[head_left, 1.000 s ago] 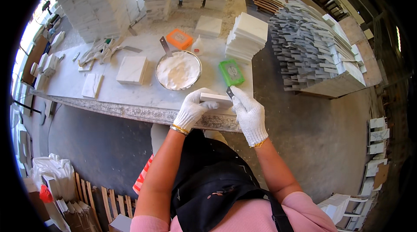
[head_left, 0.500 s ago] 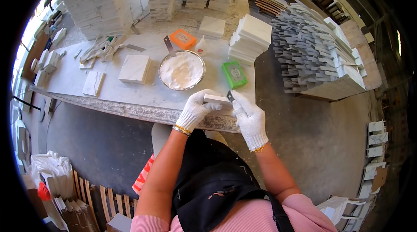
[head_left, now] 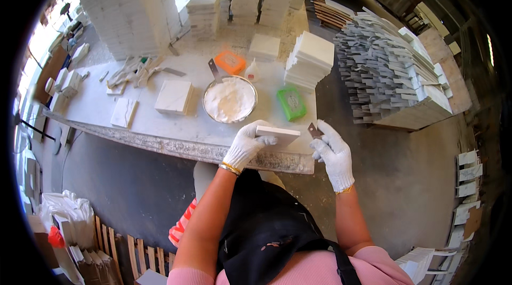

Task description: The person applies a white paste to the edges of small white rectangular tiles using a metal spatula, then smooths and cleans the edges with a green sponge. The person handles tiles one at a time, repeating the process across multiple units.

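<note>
My left hand (head_left: 248, 143), in a white knit glove, is closed on the left end of a white marble tile (head_left: 280, 134), held tilted above the table's front edge. Apart from the tile, to its right, my gloved right hand (head_left: 335, 156) pinches a small dark metal scraper blade (head_left: 314, 131). Beyond my left hand stands a round metal bowl (head_left: 255, 104) filled with white paste. Another flat metal blade (head_left: 214, 70) leans on the bowl's far rim. A green box (head_left: 291, 103) lies on the table between the bowl and my right hand.
Behind the bowl are an orange box (head_left: 230, 62) and a small white bottle (head_left: 252, 71). A tile stack (head_left: 309, 61) stands at the table's right edge, with tall stacks (head_left: 125, 13) at the back. Left are stacked tiles (head_left: 174, 96), a single tile (head_left: 124, 112) and spare gloves (head_left: 137, 72).
My right hand with the scraper has moved right, away from the tile. The left hand still holds the tile, whose edge now shows more fully. The whole view has shifted slightly.
</note>
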A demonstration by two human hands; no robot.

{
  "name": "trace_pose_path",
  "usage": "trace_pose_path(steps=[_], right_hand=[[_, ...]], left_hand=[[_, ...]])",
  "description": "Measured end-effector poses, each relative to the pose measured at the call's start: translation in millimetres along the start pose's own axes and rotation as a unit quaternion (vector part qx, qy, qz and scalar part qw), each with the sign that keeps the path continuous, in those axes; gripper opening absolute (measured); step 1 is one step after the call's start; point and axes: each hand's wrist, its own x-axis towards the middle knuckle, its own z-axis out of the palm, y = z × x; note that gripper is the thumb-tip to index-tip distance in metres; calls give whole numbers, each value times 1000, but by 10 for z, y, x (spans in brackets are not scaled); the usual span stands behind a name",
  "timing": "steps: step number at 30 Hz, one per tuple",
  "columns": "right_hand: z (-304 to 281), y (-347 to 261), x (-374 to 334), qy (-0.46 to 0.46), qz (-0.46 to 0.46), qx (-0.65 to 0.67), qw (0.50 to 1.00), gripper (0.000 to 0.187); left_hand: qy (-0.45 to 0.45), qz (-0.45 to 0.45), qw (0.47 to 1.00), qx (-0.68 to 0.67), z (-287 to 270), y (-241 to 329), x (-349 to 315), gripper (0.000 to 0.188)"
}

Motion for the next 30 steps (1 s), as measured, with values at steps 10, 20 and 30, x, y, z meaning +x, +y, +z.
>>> trace_pose_path(steps=[10,20,30], right_hand=[[-41,501,148,-87,-4,114,990,21],[-277,876,-131,-48,131,169,976,20],[-419,950,-102,-45,90,35,994,15]], left_hand=[[-58,-60,984,160,106,405,292,43],[-128,68,848,509,726,190,655,69],[-84,204,760,611,829,92,333,66]])
